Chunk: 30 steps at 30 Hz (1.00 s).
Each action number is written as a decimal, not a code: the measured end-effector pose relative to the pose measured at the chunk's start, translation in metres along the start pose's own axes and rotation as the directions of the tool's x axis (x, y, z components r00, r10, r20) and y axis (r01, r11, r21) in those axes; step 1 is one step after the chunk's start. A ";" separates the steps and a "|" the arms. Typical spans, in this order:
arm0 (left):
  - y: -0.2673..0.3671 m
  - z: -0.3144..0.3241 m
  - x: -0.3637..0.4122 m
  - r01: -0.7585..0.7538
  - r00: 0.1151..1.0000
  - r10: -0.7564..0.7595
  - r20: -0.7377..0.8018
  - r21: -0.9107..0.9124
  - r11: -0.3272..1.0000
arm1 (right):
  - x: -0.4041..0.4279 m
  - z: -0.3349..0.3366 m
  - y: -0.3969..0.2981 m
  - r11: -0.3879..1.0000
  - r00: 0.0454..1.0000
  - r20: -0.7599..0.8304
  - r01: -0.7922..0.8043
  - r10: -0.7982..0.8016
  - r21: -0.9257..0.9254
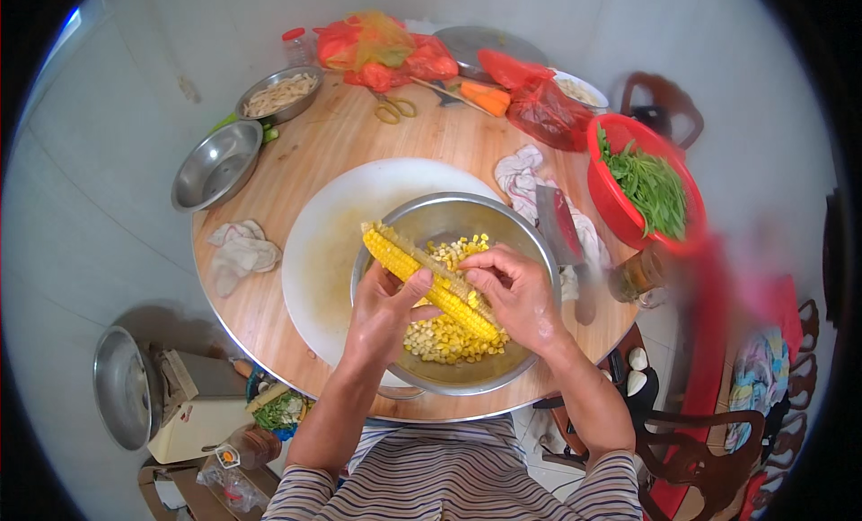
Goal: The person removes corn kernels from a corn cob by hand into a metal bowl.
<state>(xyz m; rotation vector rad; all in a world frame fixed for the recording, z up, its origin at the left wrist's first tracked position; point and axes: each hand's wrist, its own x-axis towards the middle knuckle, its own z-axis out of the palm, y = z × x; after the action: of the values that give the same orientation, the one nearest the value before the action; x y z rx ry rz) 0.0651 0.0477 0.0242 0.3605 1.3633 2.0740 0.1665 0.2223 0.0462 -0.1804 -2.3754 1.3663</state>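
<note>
A partly stripped ear of corn lies slantwise over a steel bowl. My left hand grips its left side, thumb across the top. My right hand is at the cob's upper right side, thumb and forefinger close together on the stripped part; whether a kernel is between them cannot be told. Loose yellow corn kernels are heaped in the bowl beneath the cob. The bowl rests on a round white cutting board.
A cleaver lies on a cloth right of the bowl, near a glass jar. A red basket of greens stands at the right edge. Scissors, a carrot and red bags lie at the back, metal bowls at the left.
</note>
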 end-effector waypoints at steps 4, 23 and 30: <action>0.000 -0.003 0.001 0.010 1.000 -0.010 -0.009 0.015 1.000 | -0.002 -0.004 0.008 0.931 0.979 0.050 -0.203 0.197 0.304; -0.001 -0.002 0.003 0.005 1.000 -0.005 0.006 -0.014 1.000 | -0.009 -0.017 -0.008 0.959 0.962 0.114 0.262 -0.249 -0.112; -0.001 -0.002 0.003 -0.005 1.000 0.005 -0.011 0.009 1.000 | -0.012 -0.013 -0.008 0.818 0.898 0.130 0.436 -0.420 -0.374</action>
<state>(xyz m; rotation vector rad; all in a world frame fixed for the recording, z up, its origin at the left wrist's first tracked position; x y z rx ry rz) 0.0619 0.0481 0.0222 0.3574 1.3801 2.0771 0.1834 0.2248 0.0553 0.2689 -2.4978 0.6800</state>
